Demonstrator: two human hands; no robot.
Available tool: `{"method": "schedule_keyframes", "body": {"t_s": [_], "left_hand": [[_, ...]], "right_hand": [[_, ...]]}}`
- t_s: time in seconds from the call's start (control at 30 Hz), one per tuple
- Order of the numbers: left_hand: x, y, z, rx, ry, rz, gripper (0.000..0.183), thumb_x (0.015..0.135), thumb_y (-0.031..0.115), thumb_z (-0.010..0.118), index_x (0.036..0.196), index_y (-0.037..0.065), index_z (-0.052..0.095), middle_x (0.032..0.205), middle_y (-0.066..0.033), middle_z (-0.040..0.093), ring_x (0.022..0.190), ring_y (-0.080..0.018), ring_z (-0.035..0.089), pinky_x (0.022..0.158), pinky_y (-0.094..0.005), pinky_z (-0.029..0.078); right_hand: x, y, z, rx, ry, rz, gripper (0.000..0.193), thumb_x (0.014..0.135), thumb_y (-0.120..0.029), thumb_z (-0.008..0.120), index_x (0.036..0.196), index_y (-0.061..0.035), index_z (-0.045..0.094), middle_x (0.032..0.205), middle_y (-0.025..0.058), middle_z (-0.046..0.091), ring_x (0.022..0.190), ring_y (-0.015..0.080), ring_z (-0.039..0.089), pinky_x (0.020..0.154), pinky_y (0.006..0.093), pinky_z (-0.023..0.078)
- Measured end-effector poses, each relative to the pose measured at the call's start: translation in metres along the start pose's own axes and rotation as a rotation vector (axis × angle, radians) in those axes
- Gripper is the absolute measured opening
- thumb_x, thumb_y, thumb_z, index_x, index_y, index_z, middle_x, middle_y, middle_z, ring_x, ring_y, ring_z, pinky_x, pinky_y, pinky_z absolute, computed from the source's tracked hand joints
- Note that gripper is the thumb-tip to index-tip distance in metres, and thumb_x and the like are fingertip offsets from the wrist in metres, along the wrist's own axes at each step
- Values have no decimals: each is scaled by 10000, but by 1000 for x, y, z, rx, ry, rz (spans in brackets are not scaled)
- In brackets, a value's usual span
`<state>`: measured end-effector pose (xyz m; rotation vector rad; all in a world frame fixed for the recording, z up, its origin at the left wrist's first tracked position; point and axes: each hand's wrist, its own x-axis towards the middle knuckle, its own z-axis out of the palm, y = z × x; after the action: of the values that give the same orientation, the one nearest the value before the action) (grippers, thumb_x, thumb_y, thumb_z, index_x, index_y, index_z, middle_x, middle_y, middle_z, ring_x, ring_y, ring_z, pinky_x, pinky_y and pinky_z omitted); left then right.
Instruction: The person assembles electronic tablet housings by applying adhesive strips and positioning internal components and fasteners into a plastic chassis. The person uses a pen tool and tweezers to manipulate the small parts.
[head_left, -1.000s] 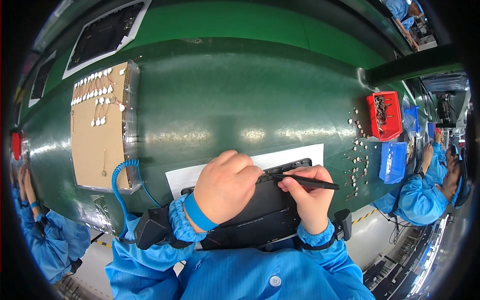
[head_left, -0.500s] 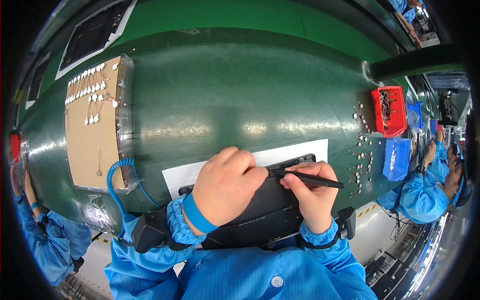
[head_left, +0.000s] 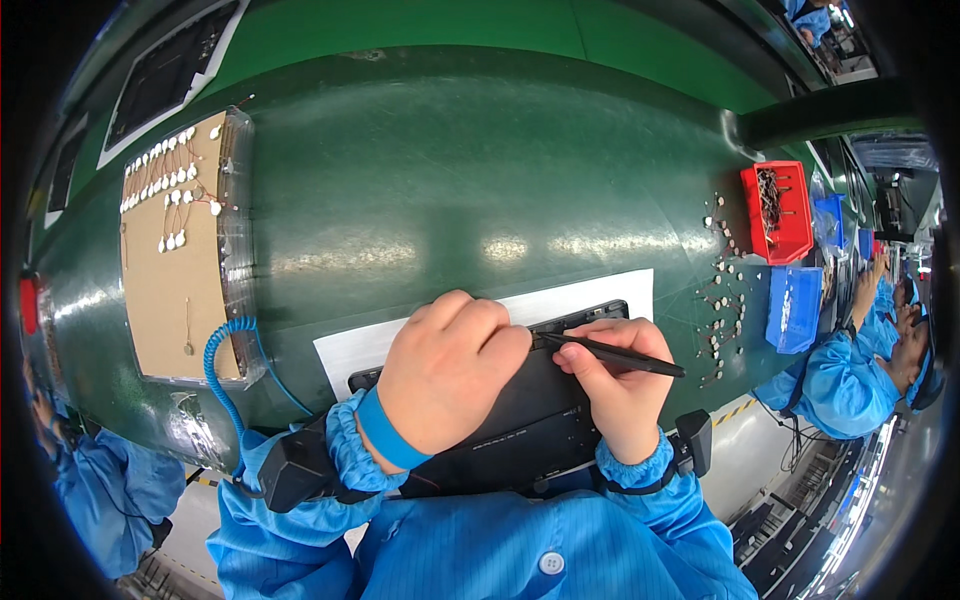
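Over the device (head_left: pixel 530 405), the right hand (head_left: pixel 625 398) pinches a slanted tool (head_left: pixel 645 362).

Workbench (head_left: pixel 420 150): smooth green top, glossy, with streaked reflections. Near edge: dark panel (head_left: pixel 520 435), matt, over white paper (head_left: pixel 605 289); black tool (head_left: pixel 628 357), seemingly matt plastic from where I stand. Toward left end: matt brown cardboard (head_left: pixel 172 300) on glossy clear plastic (head_left: pixel 238 265). Toward right end: red bin (head_left: pixel 796 190), blue bin (head_left: pixel 796 310), smooth plastic.

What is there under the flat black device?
A white sheet shows past the far edge of the device, lying on the green table. Anything directly beneath is covered.
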<state>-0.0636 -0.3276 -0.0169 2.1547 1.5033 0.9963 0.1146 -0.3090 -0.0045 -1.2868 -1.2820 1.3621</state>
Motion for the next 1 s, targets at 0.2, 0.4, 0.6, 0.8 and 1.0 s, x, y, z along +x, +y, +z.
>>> {"method": "schedule_keyframes", "body": {"t_s": [0.2, 0.4, 0.6, 0.8, 1.0], "left_hand": [[0, 1, -1, -53, 15, -23, 239, 568, -50, 616, 782, 49, 573, 822, -75, 542, 721, -261, 523, 623, -347, 454], [1, 0, 0, 21, 7, 22, 157, 630, 76, 571, 786, 69, 554, 786, -48, 514, 720, -213, 511, 615, -310, 450], [1, 2, -2, 1, -12, -3, 204, 605, 35, 598, 804, 78, 583, 791, -47, 505, 720, -224, 512, 613, -324, 447], [2, 5, -5, -2, -60, -11, 248, 582, 18, 635, 821, 85, 634, 787, -40, 503, 715, -224, 520, 608, -330, 447], [1, 5, -2, 20, -22, -1, 248, 578, 19, 640, 818, 84, 646, 783, -39, 506, 712, -218, 521, 599, -326, 449]], "right_hand": [[1, -6, 0, 71, -7, 65, 208, 719, 68, 685, 795, 2, 503, 845, 133, 630, 734, 131, 596, 646, 231, 485], [1, -4, -1, 21, -17, 36, 205, 724, 79, 673, 803, 6, 498, 862, 140, 625, 734, 136, 601, 646, 232, 492], [1, -6, 1, 78, -4, 56, 204, 724, 78, 674, 802, 6, 499, 859, 141, 621, 734, 141, 605, 646, 237, 498], [0, -1, 2, 33, 11, 26, 204, 722, 73, 679, 802, 5, 504, 854, 136, 622, 732, 136, 605, 649, 238, 500], [0, 2, 0, -30, 21, -20, 209, 711, 62, 696, 803, 4, 518, 847, 121, 626, 725, 125, 596, 638, 226, 485]]}}
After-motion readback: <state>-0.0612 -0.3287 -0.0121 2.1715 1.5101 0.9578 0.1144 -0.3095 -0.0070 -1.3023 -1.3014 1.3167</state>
